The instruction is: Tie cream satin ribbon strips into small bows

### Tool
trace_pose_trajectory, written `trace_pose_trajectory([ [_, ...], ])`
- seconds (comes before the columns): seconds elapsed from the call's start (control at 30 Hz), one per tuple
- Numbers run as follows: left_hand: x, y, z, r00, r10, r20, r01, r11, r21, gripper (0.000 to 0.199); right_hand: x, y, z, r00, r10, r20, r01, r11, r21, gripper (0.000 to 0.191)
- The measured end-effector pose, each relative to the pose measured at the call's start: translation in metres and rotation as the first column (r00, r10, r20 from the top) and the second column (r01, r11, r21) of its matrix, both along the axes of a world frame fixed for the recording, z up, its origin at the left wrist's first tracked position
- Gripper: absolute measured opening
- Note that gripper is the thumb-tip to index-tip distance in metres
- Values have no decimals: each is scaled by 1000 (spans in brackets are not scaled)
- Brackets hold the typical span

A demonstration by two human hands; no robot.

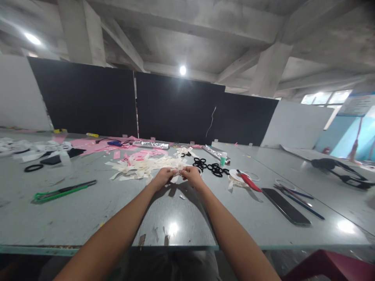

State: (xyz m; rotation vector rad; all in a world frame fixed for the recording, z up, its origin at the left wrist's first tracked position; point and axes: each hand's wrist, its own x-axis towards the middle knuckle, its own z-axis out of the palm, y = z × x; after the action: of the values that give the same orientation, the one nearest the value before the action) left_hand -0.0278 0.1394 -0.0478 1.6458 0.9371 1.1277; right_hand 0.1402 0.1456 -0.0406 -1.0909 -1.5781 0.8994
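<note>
At the middle of the table my left hand [164,177] and my right hand [191,175] meet, fingertips pinched close together. Both grip a cream ribbon strip [175,179], whose loose end hangs down between them. The fingers partly cover it, so any finer detail is hidden. Just beyond my left hand lies a loose heap of cream ribbon strips [137,168]. Several black hair ties [216,169] are grouped to the right of my right hand. A small white scrap [182,196] lies on the tabletop below my hands.
On the right are a ribbon roll [236,177], a red-handled blade [250,182], a phone [285,206] and scissors [301,198]. A glue stick [223,159] stands near two foil-wrapped bars [150,145]. A green utility knife [64,191] lies left. Dark panels [178,107] border the back.
</note>
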Motion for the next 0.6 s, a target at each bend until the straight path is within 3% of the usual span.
trace_pose_trajectory([
  [0.6, 1, -1, 1, 999, 39, -31, -39, 999, -16, 41, 4, -1, 0, 999, 3, 46, -1, 999, -41, 18],
])
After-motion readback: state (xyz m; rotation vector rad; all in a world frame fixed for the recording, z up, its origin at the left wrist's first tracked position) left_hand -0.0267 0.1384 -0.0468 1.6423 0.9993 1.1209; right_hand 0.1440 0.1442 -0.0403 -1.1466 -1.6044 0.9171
